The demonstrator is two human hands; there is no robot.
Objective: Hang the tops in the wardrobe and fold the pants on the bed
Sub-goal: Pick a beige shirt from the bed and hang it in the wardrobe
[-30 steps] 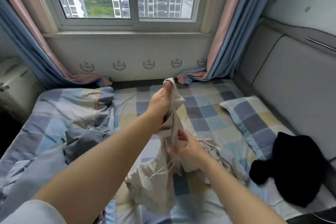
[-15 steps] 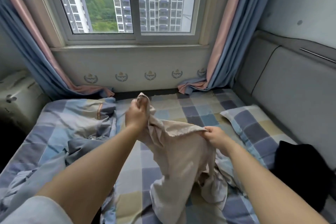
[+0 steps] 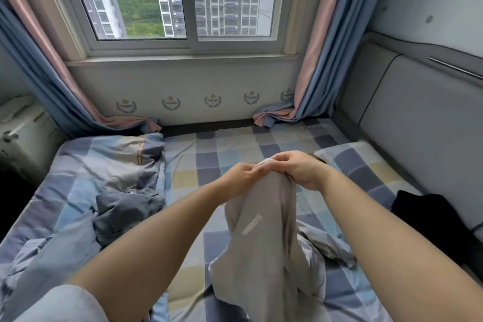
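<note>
Both hands have closed together since half a second ago, when they held the garment's top edge spread apart; left hand [image 3: 241, 178] and right hand [image 3: 298, 172] now meet above the bed [image 3: 183, 165], each pinching the same edge of the beige pants [image 3: 264, 230]. Fabric hangs from that pinch in one long doubled drape, its lower end resting on the checked sheet between the forearms. Judgement: the step in hand is bringing the two halves together; done well, the edges should be matched flush before lowering, and the legs laid flat on an open patch of sheet to avoid creases. A grey-blue garment [image 3: 125, 206] lies crumpled to the left, a black garment [image 3: 428, 214] to the right beside the pillow [image 3: 360, 162]. No wardrobe or other container is in view.
</note>
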